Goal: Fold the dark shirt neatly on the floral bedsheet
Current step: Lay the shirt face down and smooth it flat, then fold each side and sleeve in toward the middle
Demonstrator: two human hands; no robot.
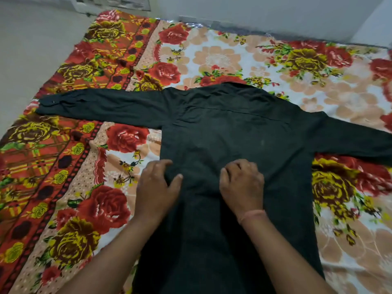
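Note:
The dark shirt (231, 134) lies face down and spread flat on the floral bedsheet (222, 58), collar at the far end, both long sleeves stretched out to left and right. My left hand (157, 187) rests at the shirt's left side edge, fingers over the cloth and thumb spread, pinching that edge. My right hand (242, 183) sits on the middle of the shirt's back with its fingers curled into the fabric. The shirt's hem runs out of view below, between my forearms.
The bedsheet covers a mattress on the floor, with bare grey floor (31, 43) along the left. A pale wall (275, 15) runs along the far edge. The left sleeve cuff (51, 102) reaches almost to the sheet's left border.

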